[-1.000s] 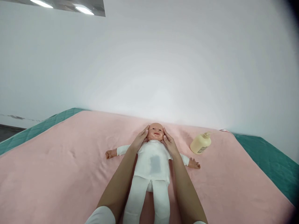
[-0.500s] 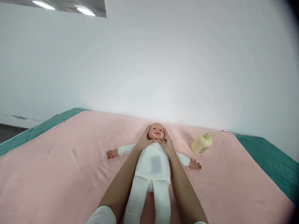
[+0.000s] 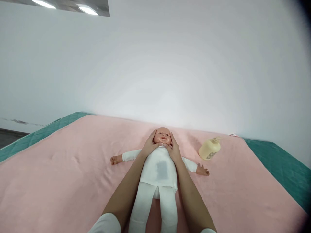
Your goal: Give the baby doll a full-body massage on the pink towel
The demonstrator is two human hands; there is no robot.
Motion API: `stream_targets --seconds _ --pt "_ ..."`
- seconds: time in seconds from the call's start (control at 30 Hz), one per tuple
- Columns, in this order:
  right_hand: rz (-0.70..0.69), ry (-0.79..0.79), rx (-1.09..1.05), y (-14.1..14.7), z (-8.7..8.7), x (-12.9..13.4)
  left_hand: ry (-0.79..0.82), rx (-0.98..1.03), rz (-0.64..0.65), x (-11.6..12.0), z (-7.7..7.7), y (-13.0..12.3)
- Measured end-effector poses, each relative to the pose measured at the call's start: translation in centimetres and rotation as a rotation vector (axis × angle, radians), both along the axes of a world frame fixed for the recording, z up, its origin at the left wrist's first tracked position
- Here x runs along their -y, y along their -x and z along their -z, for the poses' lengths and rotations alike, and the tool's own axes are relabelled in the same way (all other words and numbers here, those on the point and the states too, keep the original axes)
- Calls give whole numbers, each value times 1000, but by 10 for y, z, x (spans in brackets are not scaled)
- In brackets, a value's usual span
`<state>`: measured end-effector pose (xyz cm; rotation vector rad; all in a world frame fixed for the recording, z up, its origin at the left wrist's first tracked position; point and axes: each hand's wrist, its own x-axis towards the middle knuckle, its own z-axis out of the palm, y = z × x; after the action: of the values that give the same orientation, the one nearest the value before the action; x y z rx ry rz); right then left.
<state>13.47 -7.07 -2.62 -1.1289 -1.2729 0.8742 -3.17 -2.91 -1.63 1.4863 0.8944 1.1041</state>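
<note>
A baby doll (image 3: pixel 159 168) with a white cloth body and a grey patch on its chest lies face up on a pink blanket (image 3: pixel 73 174). Its arms are spread out to both sides. My left hand (image 3: pixel 150 145) cups the left side of the doll's head, thumb at the chin. On the other side, my right hand (image 3: pixel 173 147) holds the head the same way, its thumb close to the left one. Both hands are wrapped round the head and neck; the back of the head is hidden.
A pale yellow pump bottle (image 3: pixel 209 149) stands tilted on the blanket, right of the doll's head. Green quilted bedding (image 3: pixel 279 165) shows at both sides. Behind the bed rises a white wall (image 3: pixel 170 64).
</note>
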Motion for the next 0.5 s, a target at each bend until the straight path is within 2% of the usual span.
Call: stream_targets --seconds 0.23,0.5 --pt "-33 11 -14 -5 -2 1 4 -29 -31 -1 0 0" --pt "-99 -2 9 -16 -3 0 48 -31 8 4 -15 10"
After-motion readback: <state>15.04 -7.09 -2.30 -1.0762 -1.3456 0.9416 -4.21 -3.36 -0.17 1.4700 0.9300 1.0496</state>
